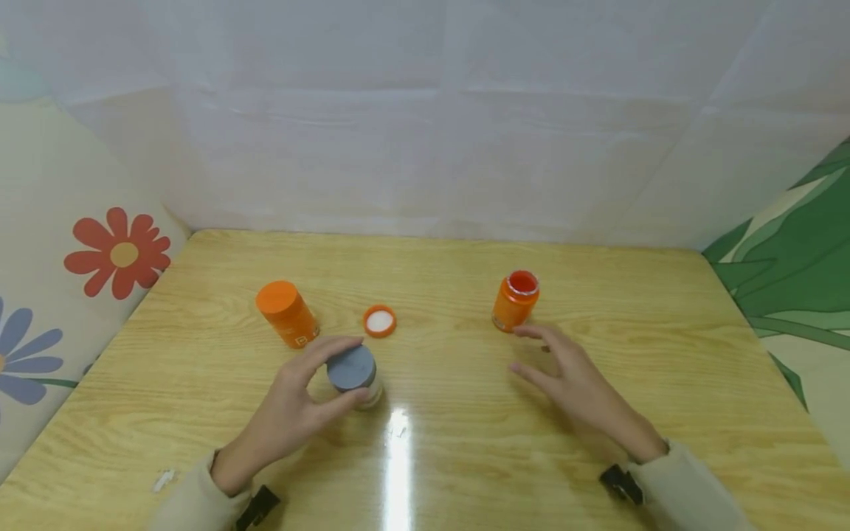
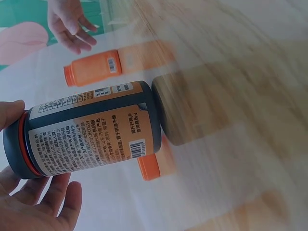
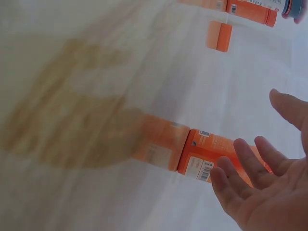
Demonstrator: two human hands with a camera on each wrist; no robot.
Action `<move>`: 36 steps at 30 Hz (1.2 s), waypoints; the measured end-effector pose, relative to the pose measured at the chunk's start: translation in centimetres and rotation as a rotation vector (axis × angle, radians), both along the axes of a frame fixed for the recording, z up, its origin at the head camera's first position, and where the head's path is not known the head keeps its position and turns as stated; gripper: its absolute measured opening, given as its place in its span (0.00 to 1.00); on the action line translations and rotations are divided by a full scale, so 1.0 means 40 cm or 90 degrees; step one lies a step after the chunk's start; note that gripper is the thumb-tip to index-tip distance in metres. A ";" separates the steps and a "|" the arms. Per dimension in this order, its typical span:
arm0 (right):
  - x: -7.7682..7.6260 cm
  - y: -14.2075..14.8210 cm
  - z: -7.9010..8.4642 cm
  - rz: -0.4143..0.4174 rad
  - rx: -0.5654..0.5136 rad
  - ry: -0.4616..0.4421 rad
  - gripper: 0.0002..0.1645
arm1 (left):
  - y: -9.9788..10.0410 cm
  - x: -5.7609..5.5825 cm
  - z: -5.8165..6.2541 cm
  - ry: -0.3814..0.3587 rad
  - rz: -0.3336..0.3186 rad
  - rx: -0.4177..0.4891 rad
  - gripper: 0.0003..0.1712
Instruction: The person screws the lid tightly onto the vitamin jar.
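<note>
My left hand (image 1: 292, 405) holds a pill bottle (image 2: 91, 127) by its dark grey cap (image 1: 352, 367), thumb on one side and fingers on the other. A printed label wraps its body, and its base is at or very near the tabletop. My right hand (image 1: 574, 380) hovers with fingers spread and holds nothing. Just beyond its fingertips stands an uncapped orange bottle (image 1: 513, 306), whose red-rimmed mouth faces up. In the right wrist view the fingers partly cover that orange bottle (image 3: 202, 149).
A capped orange bottle (image 1: 288, 313) stands at the left, behind my left hand. Between the orange bottles lies an orange cap (image 1: 380, 321), white inside facing up. The glossy wooden table (image 1: 438, 280) meets a pale cloth backdrop (image 1: 425, 162). A white scrap (image 1: 163, 480) lies front left.
</note>
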State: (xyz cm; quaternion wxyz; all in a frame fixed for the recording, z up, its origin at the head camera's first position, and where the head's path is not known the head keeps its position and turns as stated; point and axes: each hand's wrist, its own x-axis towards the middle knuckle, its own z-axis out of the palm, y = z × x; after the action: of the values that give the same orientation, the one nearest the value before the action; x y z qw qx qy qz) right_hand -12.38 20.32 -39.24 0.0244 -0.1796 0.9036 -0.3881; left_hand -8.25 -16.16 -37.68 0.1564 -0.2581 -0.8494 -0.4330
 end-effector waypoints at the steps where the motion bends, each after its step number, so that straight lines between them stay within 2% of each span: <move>1: -0.003 0.001 0.000 -0.002 0.001 0.003 0.32 | -0.004 0.001 0.000 -0.003 0.005 -0.003 0.40; 6: -0.016 0.006 0.000 -0.005 0.002 0.013 0.32 | -0.023 0.005 -0.001 -0.010 0.034 -0.009 0.39; 14: -0.023 0.013 0.004 -0.015 0.000 0.010 0.32 | -0.044 0.005 -0.003 0.002 0.043 0.000 0.41; 29: -0.043 0.032 0.006 -0.030 0.012 0.028 0.34 | -0.084 0.013 0.011 -0.001 0.109 -0.017 0.40; 36: -0.054 0.039 0.007 -0.038 0.015 0.020 0.36 | -0.097 0.016 0.010 -0.004 0.125 -0.016 0.40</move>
State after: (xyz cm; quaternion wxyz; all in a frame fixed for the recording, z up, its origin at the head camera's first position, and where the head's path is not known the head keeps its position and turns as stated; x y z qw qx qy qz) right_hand -14.53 21.89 -38.96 0.0008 -0.1580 0.9134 -0.3751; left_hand -7.60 -20.05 -37.27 0.1925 -0.1740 -0.8765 -0.4054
